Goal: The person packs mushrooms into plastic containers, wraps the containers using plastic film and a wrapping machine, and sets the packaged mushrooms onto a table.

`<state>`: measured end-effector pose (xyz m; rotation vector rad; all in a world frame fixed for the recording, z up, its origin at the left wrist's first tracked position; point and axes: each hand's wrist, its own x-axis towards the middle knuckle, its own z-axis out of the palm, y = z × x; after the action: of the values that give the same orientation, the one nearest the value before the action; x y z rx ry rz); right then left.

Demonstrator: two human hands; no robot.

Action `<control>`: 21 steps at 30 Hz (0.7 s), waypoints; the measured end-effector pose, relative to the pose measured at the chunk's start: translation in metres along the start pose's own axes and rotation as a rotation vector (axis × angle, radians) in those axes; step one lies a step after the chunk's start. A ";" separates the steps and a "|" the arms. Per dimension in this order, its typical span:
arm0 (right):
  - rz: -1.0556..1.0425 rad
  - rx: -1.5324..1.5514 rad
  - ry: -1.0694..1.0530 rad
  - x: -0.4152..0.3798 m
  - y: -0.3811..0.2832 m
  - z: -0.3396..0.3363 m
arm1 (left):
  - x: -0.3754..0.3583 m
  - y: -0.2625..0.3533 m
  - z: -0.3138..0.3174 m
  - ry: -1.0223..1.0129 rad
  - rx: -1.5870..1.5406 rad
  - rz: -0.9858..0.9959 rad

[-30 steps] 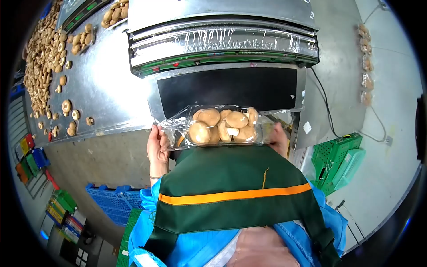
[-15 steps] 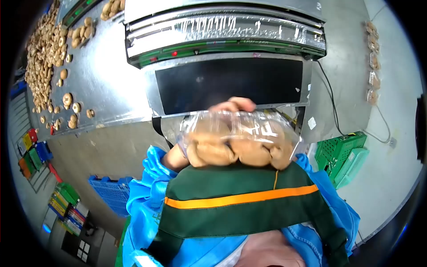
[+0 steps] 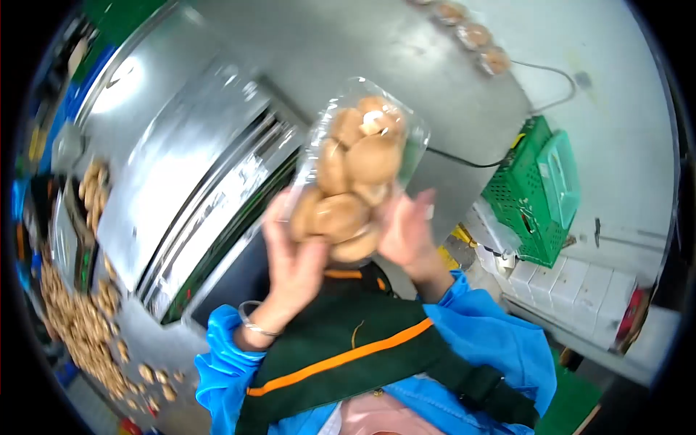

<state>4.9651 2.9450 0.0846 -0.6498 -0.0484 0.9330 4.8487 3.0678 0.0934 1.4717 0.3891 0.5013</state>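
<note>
A clear-wrapped pack of brown mushrooms (image 3: 359, 163) is held up in front of the dark green apron, its long side slanting away from the body. At its near left corner my left hand (image 3: 293, 254) grips it, thumb over the front; a clear bangle rings that wrist. My right hand (image 3: 406, 228) presses against the pack's right side, its fingers blurred and partly spread. The wrapping machine (image 3: 225, 196) stands just left of the pack, with its dark plate (image 3: 235, 283) partly behind my left hand.
Loose mushrooms (image 3: 80, 333) are heaped at the left on the metal table (image 3: 435, 80). Several wrapped packs (image 3: 475, 36) lie in a row at the top right. A green crate (image 3: 529, 196) and white boxes (image 3: 573, 286) are at the right.
The view has turned toward the right side of the table. The pack has been raised away from the apron and tilted upward, and both hands now show at its sides.
</note>
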 end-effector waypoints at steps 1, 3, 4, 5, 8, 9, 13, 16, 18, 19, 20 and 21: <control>-0.095 -0.169 0.060 0.001 -0.005 -0.002 | 0.016 -0.001 0.033 -0.092 -0.063 0.017; -0.066 -0.028 0.202 0.009 -0.047 -0.045 | 0.040 -0.014 0.067 -0.339 -0.039 -0.056; -0.048 0.045 0.271 0.012 -0.072 -0.078 | 0.045 -0.014 0.076 -0.399 -0.020 -0.044; -0.130 -0.035 0.378 0.011 -0.103 -0.117 | 0.051 -0.015 0.079 -0.425 0.222 0.079; -0.387 -0.392 0.781 0.021 -0.213 -0.233 | 0.045 -0.049 0.050 -0.388 0.745 0.252; -0.473 -0.520 0.913 0.028 -0.253 -0.268 | 0.035 -0.060 0.039 -0.314 0.796 0.264; -0.606 -0.817 0.913 0.058 -0.374 -0.366 | -0.027 -0.086 -0.030 -0.396 0.993 0.214; -0.312 -0.667 1.204 0.108 -0.409 -0.379 | -0.030 -0.064 -0.039 -0.574 1.225 0.302; -0.198 -0.614 1.380 0.129 -0.420 -0.412 | -0.015 -0.059 -0.032 -0.610 1.265 0.327; -0.263 -0.579 1.367 0.134 -0.426 -0.432 | -0.012 -0.059 -0.033 -0.627 1.276 0.328; -0.338 -0.549 1.344 0.138 -0.433 -0.453 | -0.010 -0.060 -0.035 -0.642 1.286 0.328; -0.386 -0.544 1.314 0.140 -0.438 -0.466 | -0.009 -0.059 -0.035 -0.653 1.299 0.338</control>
<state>5.5153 2.6352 -0.0891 -1.5911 0.7395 -0.0258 4.8268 3.0909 0.0320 2.8594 -0.1367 -0.0784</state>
